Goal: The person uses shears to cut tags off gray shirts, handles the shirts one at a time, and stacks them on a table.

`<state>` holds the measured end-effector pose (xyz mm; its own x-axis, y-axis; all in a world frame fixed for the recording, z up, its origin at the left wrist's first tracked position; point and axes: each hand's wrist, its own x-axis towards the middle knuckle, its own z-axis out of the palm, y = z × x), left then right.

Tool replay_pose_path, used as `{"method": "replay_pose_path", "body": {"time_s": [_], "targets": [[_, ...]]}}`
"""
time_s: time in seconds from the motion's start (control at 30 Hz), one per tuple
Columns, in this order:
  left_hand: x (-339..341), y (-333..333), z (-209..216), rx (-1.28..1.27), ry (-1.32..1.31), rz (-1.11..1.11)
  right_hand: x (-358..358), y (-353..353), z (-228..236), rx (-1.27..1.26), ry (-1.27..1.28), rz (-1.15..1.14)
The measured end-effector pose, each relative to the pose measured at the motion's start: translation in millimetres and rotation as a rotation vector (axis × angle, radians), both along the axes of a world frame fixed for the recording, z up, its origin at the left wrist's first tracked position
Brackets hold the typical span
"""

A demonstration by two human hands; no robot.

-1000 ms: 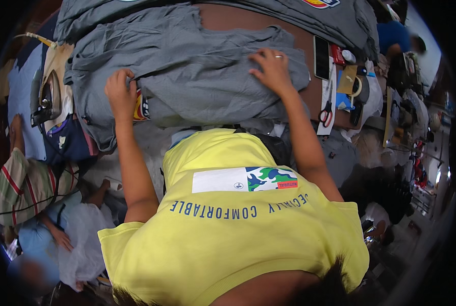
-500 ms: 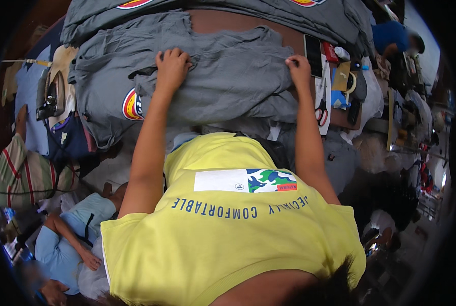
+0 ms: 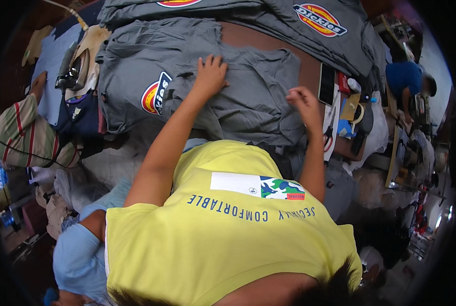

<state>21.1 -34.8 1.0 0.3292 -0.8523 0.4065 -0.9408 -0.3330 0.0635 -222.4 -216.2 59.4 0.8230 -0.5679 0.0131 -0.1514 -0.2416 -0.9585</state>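
A grey garment [image 3: 258, 97] with wrinkled fabric lies spread on the brown table [image 3: 309, 76] in front of me. On its left part is a red, yellow and dark badge print [image 3: 153, 98]. My left hand [image 3: 211, 77] rests on the middle of the cloth, palm down and fingers spread. Over the garment's right edge hovers my right hand [image 3: 305, 104], its fingers loosely bent and apart, with no cloth visible in them.
More grey garments with similar badges [image 3: 319, 20] lie along the far side. At right are a phone [image 3: 327, 84], scissors [image 3: 329, 133], a tape roll [image 3: 358, 113] and a small white bottle [image 3: 354, 85]. An iron [image 3: 77, 71] stands left. Co-workers sit left, lower left and far right.
My left hand has slid rightward across the cloth. My right hand has come off the garment's right edge, and its fingers have loosened. The view has shifted, showing more of the far garments.
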Motion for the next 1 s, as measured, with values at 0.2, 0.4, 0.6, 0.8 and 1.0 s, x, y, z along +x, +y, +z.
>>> {"method": "replay_pose_path", "body": {"time_s": [0.2,0.4,0.6,0.8,1.0], "targets": [[-6,-10,0,0.056,0.195,0.000,44,77,5,0.027,0.180,0.502],[8,4,-16,0.007,-0.007,0.056,58,110,1,-0.101,0.223,0.677],[-67,31,112,-0.213,0.802,-0.200,58,112,-4,0.041,0.341,0.577],[-74,120,244,-0.103,1.435,-0.948,46,101,-30,-0.014,0.075,0.390],[-41,155,256,-0.085,1.122,-1.564,45,104,7,0.132,-0.004,0.346]]}}
